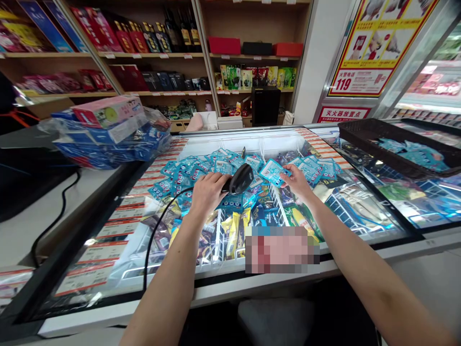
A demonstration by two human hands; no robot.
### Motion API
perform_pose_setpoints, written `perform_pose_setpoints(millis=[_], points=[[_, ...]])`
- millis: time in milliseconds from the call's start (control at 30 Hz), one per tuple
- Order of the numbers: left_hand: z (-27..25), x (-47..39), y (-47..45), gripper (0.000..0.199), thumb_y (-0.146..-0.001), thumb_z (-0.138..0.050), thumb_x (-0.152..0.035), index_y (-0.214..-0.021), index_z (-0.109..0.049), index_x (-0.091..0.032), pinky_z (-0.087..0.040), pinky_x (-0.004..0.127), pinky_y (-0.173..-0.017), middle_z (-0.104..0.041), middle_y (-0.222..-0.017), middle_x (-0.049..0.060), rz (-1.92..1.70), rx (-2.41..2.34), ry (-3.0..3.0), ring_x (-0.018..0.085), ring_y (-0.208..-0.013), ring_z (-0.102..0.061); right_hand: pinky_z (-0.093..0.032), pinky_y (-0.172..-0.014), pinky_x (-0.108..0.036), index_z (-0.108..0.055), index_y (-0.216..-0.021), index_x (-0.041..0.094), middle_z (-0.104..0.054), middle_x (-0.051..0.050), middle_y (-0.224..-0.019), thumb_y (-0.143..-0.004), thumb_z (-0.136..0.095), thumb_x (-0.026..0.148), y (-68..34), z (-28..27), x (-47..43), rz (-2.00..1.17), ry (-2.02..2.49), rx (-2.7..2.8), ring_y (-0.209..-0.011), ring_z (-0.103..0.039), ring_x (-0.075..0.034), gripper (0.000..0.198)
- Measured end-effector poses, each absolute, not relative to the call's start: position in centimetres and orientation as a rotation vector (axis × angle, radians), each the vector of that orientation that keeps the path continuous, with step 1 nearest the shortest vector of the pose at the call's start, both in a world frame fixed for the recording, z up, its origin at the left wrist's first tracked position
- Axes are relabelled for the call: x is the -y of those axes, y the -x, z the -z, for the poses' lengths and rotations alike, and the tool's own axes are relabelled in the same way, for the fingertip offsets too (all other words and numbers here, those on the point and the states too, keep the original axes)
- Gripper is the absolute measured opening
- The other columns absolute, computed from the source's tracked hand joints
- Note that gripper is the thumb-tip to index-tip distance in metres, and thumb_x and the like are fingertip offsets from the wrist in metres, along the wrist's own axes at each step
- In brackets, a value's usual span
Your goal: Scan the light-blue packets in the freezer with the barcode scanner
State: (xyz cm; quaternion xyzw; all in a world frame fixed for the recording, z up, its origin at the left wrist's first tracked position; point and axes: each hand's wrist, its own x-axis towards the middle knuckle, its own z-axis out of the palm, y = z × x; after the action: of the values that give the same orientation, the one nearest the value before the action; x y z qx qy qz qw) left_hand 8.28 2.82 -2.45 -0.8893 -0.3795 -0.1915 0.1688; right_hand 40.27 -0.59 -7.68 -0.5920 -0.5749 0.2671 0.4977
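My left hand (209, 193) is wrapped round the handle of a black corded barcode scanner (242, 179), its head tilted up to the right above the freezer's glass top. Between the thumb and fingers of my right hand (296, 180) is a small blue packet (272, 172), its pale, printed side facing up, just right of the scanner. Many similar blue packets lie in a loose pile (189, 174) on the glass left of and behind the scanner. A smaller group of blue packets (314, 169) lies to the right, beside my right hand.
Under the glass of the chest freezer (223, 294) are wire baskets of wrapped goods. A dark tray (378, 129) with blue packets stands at the right. Plastic-wrapped boxes (111, 129) sit at the left. The scanner's black cable (148, 245) runs past my left forearm. Stocked shelves (162, 55) stand behind.
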Motion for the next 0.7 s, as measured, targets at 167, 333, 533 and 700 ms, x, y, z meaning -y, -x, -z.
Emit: perform_pose_setpoints(millis=[167,333,533,700], points=[[2.7,-2.5,-8.9,0.039,-0.081,-0.061,-0.031,-0.119,-0.056,-0.023,-0.041,0.038,-0.080,-0.065,-0.102,0.009,0.529,1.045,2.559,0.027,-0.099,-0.057,-0.042,-0.046,-0.027,-0.048,-0.108,0.024,-0.063,-0.006,-0.112,-0.076,-0.057,0.057,-40.3,7.9,0.4,-0.663,1.411,1.363,-0.055,-0.064,-0.016,0.047],[2.6,-2.2,-9.4,0.039,-0.080,-0.063,-0.028,-0.118,-0.056,-0.022,-0.042,0.038,-0.083,-0.065,-0.102,0.009,0.540,1.029,2.604,0.027,-0.101,-0.057,-0.040,-0.044,-0.026,-0.047,-0.109,0.024,-0.062,-0.006,-0.113,-0.075,-0.057,0.059,-40.1,7.8,0.7,-0.664,1.422,1.342,-0.057,-0.065,-0.017,0.049],[2.6,-2.1,-9.7,0.034,-0.082,-0.061,-0.029,-0.115,-0.057,-0.022,-0.042,0.038,-0.082,-0.065,-0.101,0.009,0.515,1.017,2.594,0.026,-0.099,-0.058,-0.053,-0.052,-0.032,-0.046,-0.106,0.023,-0.059,-0.004,-0.107,-0.074,-0.062,0.056,-40.1,8.1,0.6,-0.689,1.328,1.298,-0.056,-0.064,-0.015,0.049],[2.7,-2.0,-9.9,0.035,-0.081,-0.063,-0.029,-0.115,-0.057,-0.022,-0.043,0.037,-0.082,-0.065,-0.101,0.009,0.526,0.996,2.594,0.026,-0.100,-0.058,-0.060,-0.061,-0.038,-0.047,-0.101,0.022,-0.056,0.000,-0.091,-0.069,-0.066,0.057,-39.8,8.2,0.4,-0.711,1.239,1.220,-0.062,-0.061,-0.014,0.051]])
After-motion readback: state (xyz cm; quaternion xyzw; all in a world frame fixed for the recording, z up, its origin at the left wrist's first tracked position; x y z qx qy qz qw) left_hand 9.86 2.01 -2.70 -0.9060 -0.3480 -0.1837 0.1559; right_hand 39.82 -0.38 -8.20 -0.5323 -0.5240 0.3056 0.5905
